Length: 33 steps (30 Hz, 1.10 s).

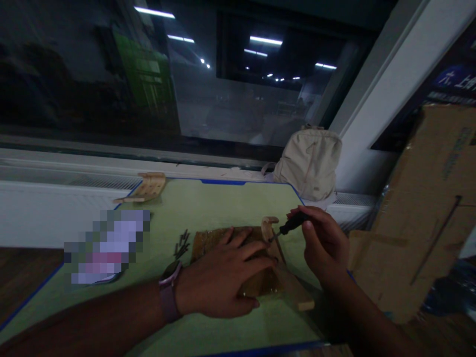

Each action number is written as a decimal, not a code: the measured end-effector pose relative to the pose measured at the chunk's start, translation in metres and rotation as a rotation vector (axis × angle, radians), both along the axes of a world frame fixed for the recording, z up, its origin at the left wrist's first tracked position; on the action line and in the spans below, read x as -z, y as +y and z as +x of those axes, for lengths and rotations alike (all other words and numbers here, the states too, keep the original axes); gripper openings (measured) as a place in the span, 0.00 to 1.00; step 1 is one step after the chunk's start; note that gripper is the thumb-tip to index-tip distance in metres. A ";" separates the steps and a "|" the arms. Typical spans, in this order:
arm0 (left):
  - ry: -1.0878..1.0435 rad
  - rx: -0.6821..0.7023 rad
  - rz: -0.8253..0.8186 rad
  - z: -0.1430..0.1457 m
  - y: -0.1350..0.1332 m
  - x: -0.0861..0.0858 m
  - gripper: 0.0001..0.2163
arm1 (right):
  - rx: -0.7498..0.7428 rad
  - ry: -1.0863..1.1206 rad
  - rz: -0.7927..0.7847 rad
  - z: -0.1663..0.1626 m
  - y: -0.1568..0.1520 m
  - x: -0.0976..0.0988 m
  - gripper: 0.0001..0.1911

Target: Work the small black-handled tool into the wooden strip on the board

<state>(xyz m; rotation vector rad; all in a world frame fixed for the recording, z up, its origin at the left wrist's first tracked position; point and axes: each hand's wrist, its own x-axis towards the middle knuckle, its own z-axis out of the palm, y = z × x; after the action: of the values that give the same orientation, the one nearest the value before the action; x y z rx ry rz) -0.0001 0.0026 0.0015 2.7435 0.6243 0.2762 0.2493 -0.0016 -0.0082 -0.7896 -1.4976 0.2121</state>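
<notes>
My left hand [223,275] lies flat, fingers spread, on a brown wooden board [208,239] on the green mat [208,203]. My right hand [323,240] is closed round the black handle of a screwdriver [288,228], whose tip points left at a small light wooden piece [268,227] standing at the board's far right corner. A light wooden strip [295,292] runs along the board's right edge toward me. A small heap of dark screws [181,243] lies just left of the board.
A slotted wooden part [147,188] rests at the mat's far left corner. A beige backpack [308,161] sits on the window sill. Cardboard boxes [427,208] stand at the right. A blurred-out object [107,245] lies at the left.
</notes>
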 end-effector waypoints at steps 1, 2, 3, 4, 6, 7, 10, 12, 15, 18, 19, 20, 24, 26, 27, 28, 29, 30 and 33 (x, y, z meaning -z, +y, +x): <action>-0.001 0.000 0.000 0.000 0.000 0.000 0.36 | -0.005 0.027 -0.001 -0.001 0.000 0.000 0.11; 0.001 0.001 -0.001 0.000 0.000 0.000 0.36 | -0.002 0.050 0.011 -0.002 0.001 0.000 0.11; 0.003 0.001 -0.003 0.000 0.000 0.000 0.36 | 0.005 0.065 0.033 -0.003 0.001 0.000 0.11; 0.004 0.001 -0.003 -0.001 0.000 0.000 0.36 | 0.011 0.069 0.058 -0.003 0.002 0.000 0.10; 0.001 0.005 0.001 -0.001 -0.001 0.000 0.36 | 0.008 0.047 0.090 -0.002 0.005 0.000 0.10; -0.001 0.005 0.002 0.000 -0.001 0.000 0.36 | -0.001 0.031 0.098 -0.001 0.006 -0.001 0.09; 0.008 -0.001 0.004 0.000 -0.001 -0.001 0.36 | -0.007 0.029 0.112 0.000 0.009 -0.001 0.08; 0.013 -0.004 0.003 0.000 -0.001 -0.001 0.36 | -0.016 0.044 0.107 0.000 0.008 0.000 0.08; 0.003 -0.004 0.004 0.000 -0.001 -0.001 0.35 | -0.087 0.058 0.057 -0.003 0.003 0.002 0.10; -0.004 -0.011 0.001 0.000 0.000 0.001 0.35 | -0.129 0.088 0.035 -0.004 0.001 0.002 0.10; -0.004 -0.012 0.001 -0.001 0.000 0.001 0.35 | -0.116 0.096 0.054 -0.004 0.001 0.002 0.10; -0.001 -0.013 0.001 -0.001 0.000 0.001 0.35 | -0.094 0.093 0.081 -0.003 0.002 0.002 0.11; 0.001 -0.013 0.011 0.000 -0.001 0.001 0.35 | -0.002 0.005 0.166 0.001 0.007 0.000 0.09; -0.002 -0.014 0.011 0.000 -0.001 0.000 0.35 | -0.014 -0.010 0.141 0.000 0.007 0.000 0.09; -0.003 -0.015 0.010 0.000 -0.002 -0.001 0.35 | -0.041 0.000 0.116 -0.001 0.007 0.001 0.09; -0.002 -0.015 0.007 0.000 -0.001 -0.001 0.35 | -0.077 0.014 0.087 -0.002 0.006 0.001 0.10; -0.002 -0.014 0.005 0.000 -0.001 -0.001 0.35 | -0.114 0.028 0.057 -0.003 0.005 0.002 0.11; 0.000 -0.012 0.002 0.000 -0.001 -0.001 0.35 | -0.142 0.039 0.032 -0.004 0.004 0.003 0.12; 0.003 -0.016 -0.006 0.001 0.000 -0.001 0.35 | -0.158 0.068 0.011 -0.004 0.002 0.005 0.11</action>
<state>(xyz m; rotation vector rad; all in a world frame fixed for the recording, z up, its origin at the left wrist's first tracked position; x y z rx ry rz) 0.0004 0.0023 0.0023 2.7347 0.6466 0.2737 0.2450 0.0009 -0.0134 -0.6497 -1.4961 0.3456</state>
